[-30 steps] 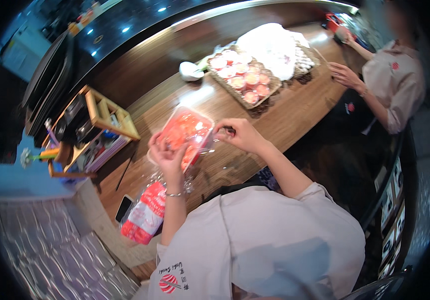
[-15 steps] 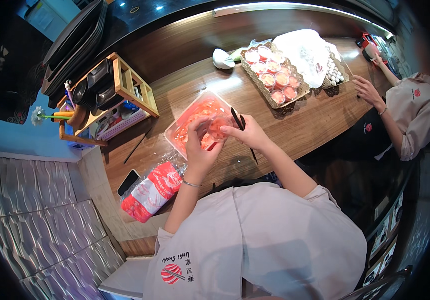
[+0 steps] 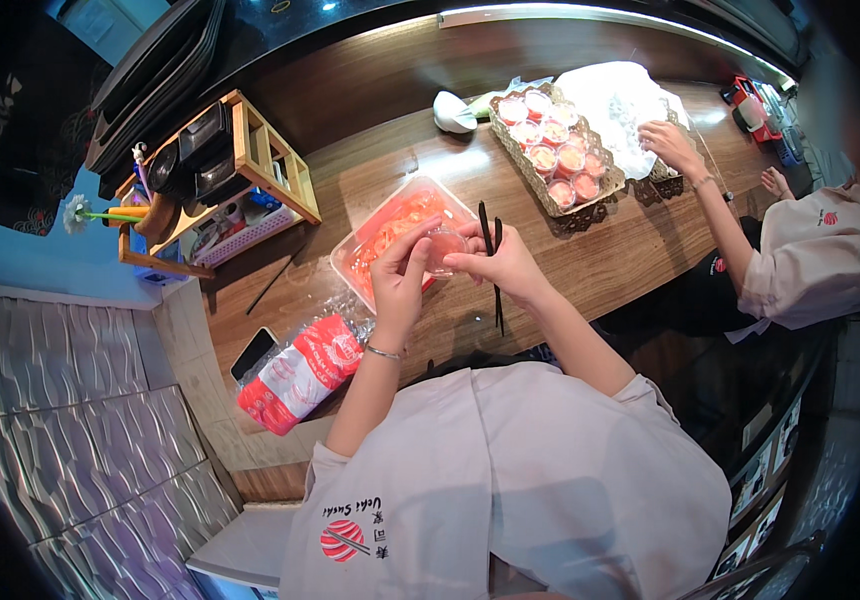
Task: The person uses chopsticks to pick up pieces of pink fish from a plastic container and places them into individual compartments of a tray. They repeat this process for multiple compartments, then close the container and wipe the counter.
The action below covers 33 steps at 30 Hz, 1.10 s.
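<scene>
A small clear plastic cup (image 3: 446, 250) with pinkish-orange contents is held between my two hands, over the near right corner of a clear tub (image 3: 348, 276). My left hand (image 3: 402, 277) curls its fingers round the cup's left side. From the right, my right hand (image 3: 510, 265) grips the cup's edge with thumb and fingers. A pair of black chopsticks (image 3: 497, 300) is tucked in that same hand, pointing up past the knuckles. Moist orange-pink shreds or slices (image 3: 400, 222) fill the tub; their exact kind is hard to make out.
Filled cups (image 3: 553, 150) sit in a patterned basket (image 3: 572, 207) beside a white plastic bag (image 3: 605, 105). A co-worker's hand (image 3: 668, 143) reaches over it. Nearer me lie a red-and-white package (image 3: 300, 375) and a phone (image 3: 253, 352). A wooden rack (image 3: 275, 170) stands left.
My hands still hold the cup, now tilted slightly differently. The co-worker's arm has swung left from the far right, its hand now over the white bag.
</scene>
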Each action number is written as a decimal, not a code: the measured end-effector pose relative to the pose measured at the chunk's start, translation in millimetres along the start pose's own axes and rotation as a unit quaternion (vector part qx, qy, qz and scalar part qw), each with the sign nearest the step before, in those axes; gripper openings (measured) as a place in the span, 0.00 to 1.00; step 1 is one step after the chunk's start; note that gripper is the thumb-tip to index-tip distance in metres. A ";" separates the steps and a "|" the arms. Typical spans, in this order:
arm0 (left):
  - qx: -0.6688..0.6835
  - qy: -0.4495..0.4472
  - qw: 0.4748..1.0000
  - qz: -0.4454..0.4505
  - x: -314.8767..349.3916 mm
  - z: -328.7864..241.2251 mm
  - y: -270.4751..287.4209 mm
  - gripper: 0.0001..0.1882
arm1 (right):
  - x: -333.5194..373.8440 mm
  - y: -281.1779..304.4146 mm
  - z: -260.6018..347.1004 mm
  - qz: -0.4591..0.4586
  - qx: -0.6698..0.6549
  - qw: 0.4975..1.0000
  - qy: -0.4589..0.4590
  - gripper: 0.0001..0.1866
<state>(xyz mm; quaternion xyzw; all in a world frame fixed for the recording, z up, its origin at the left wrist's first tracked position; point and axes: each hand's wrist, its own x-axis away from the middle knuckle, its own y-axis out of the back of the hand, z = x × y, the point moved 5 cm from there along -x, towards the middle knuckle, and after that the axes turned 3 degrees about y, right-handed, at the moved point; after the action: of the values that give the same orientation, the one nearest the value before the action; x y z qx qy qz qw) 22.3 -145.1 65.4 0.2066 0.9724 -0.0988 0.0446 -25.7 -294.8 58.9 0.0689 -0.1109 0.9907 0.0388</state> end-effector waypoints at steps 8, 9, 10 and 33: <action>0.038 0.014 0.999 -0.031 -2.5 19.1 9.7 0.14 | -7.7 -4.3 -9.4 -0.038 0.020 0.999 -0.009 0.19; 0.059 0.014 0.998 -0.034 -2.4 22.5 11.6 0.14 | -8.9 -5.3 -9.8 -0.042 0.028 0.999 -0.014 0.19; 0.050 0.012 0.998 -0.037 -2.2 22.4 13.4 0.14 | -10.0 -7.0 -10.4 -0.038 0.020 0.999 -0.011 0.18; -0.019 -0.020 0.994 -0.104 -3.0 46.2 30.2 0.12 | -22.7 -11.8 -31.0 -0.043 0.046 0.996 0.059 0.13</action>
<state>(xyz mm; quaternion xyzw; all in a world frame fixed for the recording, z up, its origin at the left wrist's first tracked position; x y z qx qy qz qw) 39.5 -129.1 15.4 0.1012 0.9893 -0.0881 0.0572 -6.2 -277.7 28.1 0.0172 -0.0601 0.9944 0.0849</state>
